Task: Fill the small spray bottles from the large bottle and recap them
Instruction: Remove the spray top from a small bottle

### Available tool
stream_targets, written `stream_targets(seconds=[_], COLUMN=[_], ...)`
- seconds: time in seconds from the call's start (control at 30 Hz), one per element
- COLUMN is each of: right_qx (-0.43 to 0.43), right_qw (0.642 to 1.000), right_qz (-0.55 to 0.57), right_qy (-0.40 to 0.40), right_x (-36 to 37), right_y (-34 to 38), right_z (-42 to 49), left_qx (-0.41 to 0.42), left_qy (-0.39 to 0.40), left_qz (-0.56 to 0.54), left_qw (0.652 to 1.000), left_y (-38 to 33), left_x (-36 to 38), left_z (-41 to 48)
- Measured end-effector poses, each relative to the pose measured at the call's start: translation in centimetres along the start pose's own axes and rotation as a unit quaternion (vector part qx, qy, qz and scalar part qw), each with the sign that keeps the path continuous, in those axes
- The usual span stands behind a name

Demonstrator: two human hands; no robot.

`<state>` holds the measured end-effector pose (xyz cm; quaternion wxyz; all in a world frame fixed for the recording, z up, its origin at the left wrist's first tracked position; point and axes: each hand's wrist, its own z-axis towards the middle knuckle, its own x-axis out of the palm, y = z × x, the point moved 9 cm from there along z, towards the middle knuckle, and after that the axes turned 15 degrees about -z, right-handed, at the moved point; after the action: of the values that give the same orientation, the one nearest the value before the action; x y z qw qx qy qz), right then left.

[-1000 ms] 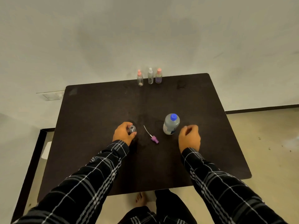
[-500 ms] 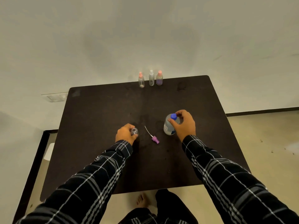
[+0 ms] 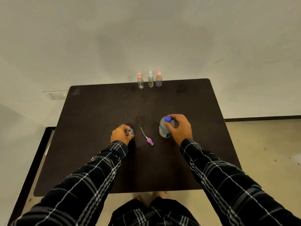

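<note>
On the dark table my left hand grips a small clear spray bottle that stands upright with its neck uncapped. Its purple spray cap, with a white dip tube, lies on the table between my hands. My right hand wraps around the large clear bottle with the blue cap, which stands upright on the table. Fingers touch the blue cap's side.
Three small capped spray bottles stand in a row at the table's far edge: a pink-capped one, a white-capped one and a pink-capped one with purple liquid. A wall rises behind the table. Floor lies to the right.
My right hand moved from the table surface up onto the large bottle and closed around it. My left hand kept hold of the small bottle.
</note>
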<state>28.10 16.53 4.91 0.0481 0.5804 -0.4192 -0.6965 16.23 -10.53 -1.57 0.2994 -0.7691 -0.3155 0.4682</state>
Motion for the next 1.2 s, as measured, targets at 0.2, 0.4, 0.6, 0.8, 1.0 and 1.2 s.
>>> stream_targets(seconds=[0.2, 0.4, 0.6, 0.8, 1.0, 1.2], right_qx=[-0.024, -0.015, -0.023, -0.029, -0.032, -0.036], right_qw=[0.999, 0.999, 0.998, 0.999, 0.999, 0.998], right_qz=[-0.020, -0.019, -0.018, -0.020, -0.014, -0.015], right_qy=[0.014, 0.035, 0.046, 0.041, 0.036, 0.047], right_x=[0.10, -0.11, 0.01, 0.17, -0.03, -0.01], right_y=[0.13, -0.26, -0.41, -0.59, -0.60, -0.48], right_z=[0.10, 0.66, 0.94, 0.90, 0.85, 1.02], left_qx=[-0.017, -0.026, -0.034, -0.030, -0.027, -0.034], left_qy=[-0.003, -0.008, -0.008, -0.010, -0.009, -0.013], left_qz=[0.003, 0.001, -0.001, -0.011, -0.010, -0.013], left_qw=[1.000, 1.000, 0.999, 0.999, 1.000, 0.999], left_y=[-0.15, -0.44, -0.52, -0.38, -0.58, -0.19], left_x=[0.00, 0.20, 0.20, 0.16, 0.29, 0.33], left_z=[0.13, 0.10, 0.02, -0.02, 0.02, -0.10])
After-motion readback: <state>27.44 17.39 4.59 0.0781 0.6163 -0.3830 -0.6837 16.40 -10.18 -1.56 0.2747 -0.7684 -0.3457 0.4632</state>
